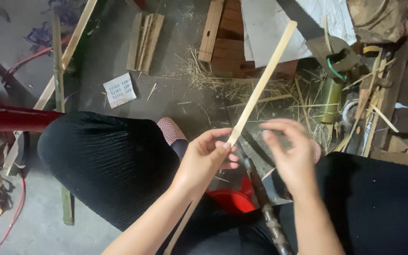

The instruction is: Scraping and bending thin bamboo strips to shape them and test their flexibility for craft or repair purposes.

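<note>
the left hand (207,158) has its grip clamped on a long pale bamboo strip (260,85), thumb and fingertips pinching it near its lower middle. the strip runs slantwise from below the left forearm, through the fingers, up and to the right, its far end reaching over a pale sheet (270,42) on the floor. the right hand (291,153) hovers just beside the strip, a little blurred, fingers apart and loosely curled, holding nothing; whether a fingertip touches the strip cannot be told.

below and between the hands a dark-handled blade tool (260,189) lies slantwise across the lap, its handle pointing down toward the bottom edge. a red plastic thing (232,198) shows between the knees, which are clothed in black. a spotted pink shoe (171,130) peeks out beyond the left knee.

further out, on the grey floor (175,94), lie loose straw-like shavings (232,85), a small bundle of flat wooden slats (145,40) and a white card (119,89). a hand saw (317,33) rests at the upper right, with a green bamboo tube (330,99) under it. a red bar (10,118) juts in from the left edge.
</note>
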